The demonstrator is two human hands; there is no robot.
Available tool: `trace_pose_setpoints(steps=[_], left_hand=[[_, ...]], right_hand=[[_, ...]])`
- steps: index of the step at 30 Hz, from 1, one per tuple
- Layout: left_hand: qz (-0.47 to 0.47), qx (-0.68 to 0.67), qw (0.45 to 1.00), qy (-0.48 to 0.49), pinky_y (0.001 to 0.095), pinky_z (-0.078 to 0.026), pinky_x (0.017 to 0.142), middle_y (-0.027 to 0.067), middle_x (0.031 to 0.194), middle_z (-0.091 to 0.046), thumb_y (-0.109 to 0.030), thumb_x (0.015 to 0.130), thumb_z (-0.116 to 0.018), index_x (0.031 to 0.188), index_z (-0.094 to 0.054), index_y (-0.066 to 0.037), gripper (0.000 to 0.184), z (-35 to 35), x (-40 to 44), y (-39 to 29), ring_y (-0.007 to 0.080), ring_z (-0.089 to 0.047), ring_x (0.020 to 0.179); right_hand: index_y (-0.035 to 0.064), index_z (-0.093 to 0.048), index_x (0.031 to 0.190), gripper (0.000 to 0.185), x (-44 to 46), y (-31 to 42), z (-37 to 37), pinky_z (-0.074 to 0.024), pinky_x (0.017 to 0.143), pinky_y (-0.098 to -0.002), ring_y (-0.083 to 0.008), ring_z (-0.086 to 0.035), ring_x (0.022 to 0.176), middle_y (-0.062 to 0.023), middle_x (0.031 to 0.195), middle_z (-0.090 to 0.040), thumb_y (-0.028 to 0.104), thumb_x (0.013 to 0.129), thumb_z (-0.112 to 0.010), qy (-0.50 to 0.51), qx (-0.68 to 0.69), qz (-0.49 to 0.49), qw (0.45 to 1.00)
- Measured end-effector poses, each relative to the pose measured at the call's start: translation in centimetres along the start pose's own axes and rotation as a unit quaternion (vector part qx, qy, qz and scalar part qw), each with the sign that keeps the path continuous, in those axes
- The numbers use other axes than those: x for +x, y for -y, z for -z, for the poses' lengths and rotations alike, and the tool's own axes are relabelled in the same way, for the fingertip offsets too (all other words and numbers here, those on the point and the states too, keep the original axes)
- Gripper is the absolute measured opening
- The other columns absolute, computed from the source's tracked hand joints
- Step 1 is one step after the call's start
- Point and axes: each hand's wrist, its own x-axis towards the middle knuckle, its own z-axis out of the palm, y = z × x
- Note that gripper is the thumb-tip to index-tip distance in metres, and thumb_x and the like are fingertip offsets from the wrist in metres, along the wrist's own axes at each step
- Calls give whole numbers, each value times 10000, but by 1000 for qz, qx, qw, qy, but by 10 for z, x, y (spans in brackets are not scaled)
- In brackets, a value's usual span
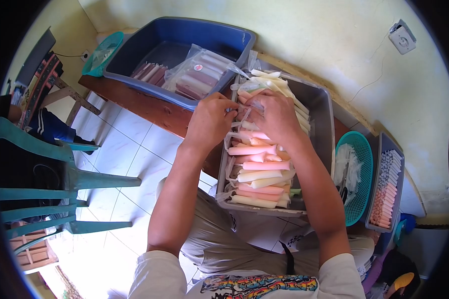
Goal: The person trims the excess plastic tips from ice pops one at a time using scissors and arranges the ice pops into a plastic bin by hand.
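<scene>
Both my hands are close together over a grey tray (326,144) filled with pink, orange and cream tube-shaped packets (264,166). My left hand (212,117) is at the tray's left edge, its fingers pinched at a bit of clear plastic. Beside it, my right hand (273,112) has its fingers bent down and closed on clear plastic over the packets. The fingertips nearly meet, and what exactly they grip is too small to tell. Pale yellow packets (299,107) lie at the tray's far end, behind my right hand.
A blue tub (182,101) with bagged purple packets stands at the back left. Right of the tray are a green basket (368,169) with plastic bags and scissors, and a grey container (400,192) of small packets. A green chair (75,179) and a person's leg (52,127) are at left.
</scene>
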Motion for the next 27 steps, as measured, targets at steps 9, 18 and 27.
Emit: trace_pose_setpoints(steps=[9, 18, 27], left_hand=[[-17, -29, 999, -14, 373, -604, 825, 158, 1036, -770, -40, 941, -780, 1100, -819, -6, 167, 8, -2, -10, 280, -760, 884], [-57, -46, 997, 4, 377, -617, 823, 132, 1080, -772, -31, 899, -818, 1045, -809, -6, 148, 21, -19, -21, 291, -767, 931], [-108, -30, 993, 44, 410, -594, 894, 110, 1098, -754, -8, 826, -837, 1025, -822, -46, 204, 23, -30, -35, 309, -750, 1005]], right_hand=[[38, -763, 1163, 342, -7, 7, 33, -554, 940, -477, -384, -729, 1036, -175, 1135, -760, 200, 871, -835, 4, 69, 16, 997], [92, -788, 1083, 243, -36, 45, 71, -537, 1006, -447, -335, -684, 1110, -104, 1163, -681, 132, 849, -837, 36, 91, 99, 990], [172, -864, 1049, 210, -71, 41, 81, -485, 1098, -447, -275, -650, 1197, -62, 1211, -666, 111, 852, -823, 149, 55, 97, 983]])
